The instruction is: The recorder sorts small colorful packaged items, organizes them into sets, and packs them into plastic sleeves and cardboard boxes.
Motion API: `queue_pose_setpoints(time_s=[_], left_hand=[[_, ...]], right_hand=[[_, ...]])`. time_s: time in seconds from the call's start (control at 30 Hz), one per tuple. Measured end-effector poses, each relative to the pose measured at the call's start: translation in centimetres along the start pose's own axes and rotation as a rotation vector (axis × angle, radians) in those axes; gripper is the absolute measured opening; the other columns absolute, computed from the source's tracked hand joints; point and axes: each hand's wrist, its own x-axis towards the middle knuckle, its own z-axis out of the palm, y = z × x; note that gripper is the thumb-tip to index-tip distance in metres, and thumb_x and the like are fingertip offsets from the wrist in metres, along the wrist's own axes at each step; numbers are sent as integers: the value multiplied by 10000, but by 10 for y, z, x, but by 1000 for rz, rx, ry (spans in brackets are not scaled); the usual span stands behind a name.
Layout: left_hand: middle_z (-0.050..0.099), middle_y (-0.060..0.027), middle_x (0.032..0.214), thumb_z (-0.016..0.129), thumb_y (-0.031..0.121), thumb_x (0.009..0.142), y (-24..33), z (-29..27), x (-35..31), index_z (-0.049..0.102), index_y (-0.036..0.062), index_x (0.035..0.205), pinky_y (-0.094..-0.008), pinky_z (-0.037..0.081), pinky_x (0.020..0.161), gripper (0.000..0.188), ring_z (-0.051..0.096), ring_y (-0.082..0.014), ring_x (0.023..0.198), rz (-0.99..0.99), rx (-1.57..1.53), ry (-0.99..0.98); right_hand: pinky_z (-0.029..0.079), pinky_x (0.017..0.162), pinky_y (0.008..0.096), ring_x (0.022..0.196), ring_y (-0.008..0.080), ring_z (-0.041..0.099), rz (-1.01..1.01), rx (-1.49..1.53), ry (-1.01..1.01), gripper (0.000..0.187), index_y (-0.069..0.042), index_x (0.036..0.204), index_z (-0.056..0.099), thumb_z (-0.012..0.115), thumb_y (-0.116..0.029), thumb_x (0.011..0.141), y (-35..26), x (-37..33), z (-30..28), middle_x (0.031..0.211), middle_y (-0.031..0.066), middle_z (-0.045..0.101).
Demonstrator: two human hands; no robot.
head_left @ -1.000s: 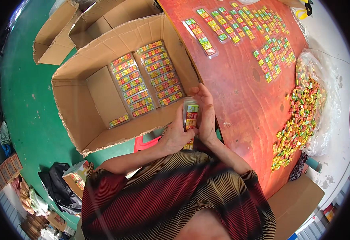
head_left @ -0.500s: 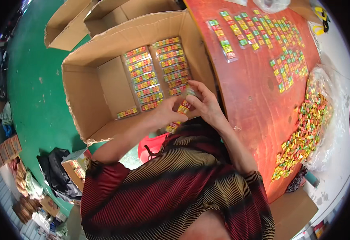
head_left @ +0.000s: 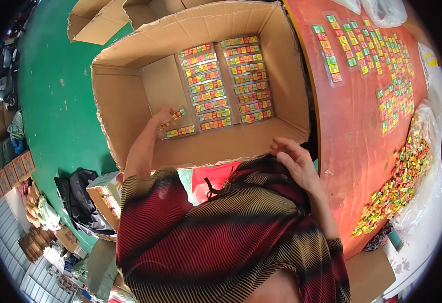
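My left hand [head_left: 164, 116] is closed on one end of a narrow clear strip of small coloured packets [head_left: 177, 115], low inside a large cardboard box [head_left: 125, 126]. The held strip slants just above another strip [head_left: 180, 132] lying on the box bottom. Two columns of similar strips, a middle column [head_left: 208, 91] and a right column [head_left: 248, 81], lie side by side to the right of it. My right hand [head_left: 291, 156] hangs beside the box's near right corner, fingers loosely curled and apart, holding nothing.
A red-brown table [head_left: 342, 136] stands to the right, with rows of filled strips [head_left: 327, 55] and a heap of loose small packets [head_left: 398, 182] beside clear plastic. Other cardboard boxes [head_left: 97, 22] stand beyond on the green floor [head_left: 49, 101]. A red stool or bin [head_left: 208, 179] is near my lap.
The hands have parted. My left hand has carried the strip left and down into the box, while my right hand has let go and drawn back to the right.
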Motion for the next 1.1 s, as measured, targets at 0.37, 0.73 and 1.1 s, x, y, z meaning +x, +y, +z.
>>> queue_pose_setpoints(time_s=[0.37,0.73,1.1], left_hand=[[606,-115,918,741,60,520,-15,47,37,573,82,936,-343,469,771,449,577,-261,889,27,330,125],[450,-170,1192,536,492,742,5,52,-6,473,69,1153,-408,347,933,593,418,-313,1123,-29,572,197],[500,-173,1123,495,445,788,13,28,-5,542,24,1015,-405,385,862,480,465,-303,1062,-91,533,472]], right_hand=[[416,854,250,969,132,525,63,-94,87,316,11,1167,463,508,-51,860,-10,-5,1,1050,78,561],[435,831,259,967,145,536,31,-198,110,308,6,1157,472,513,-72,862,-2,-7,4,1048,98,573],[462,724,308,838,212,584,-446,-768,628,202,-16,1025,555,516,-91,842,-62,18,-77,919,122,603]])
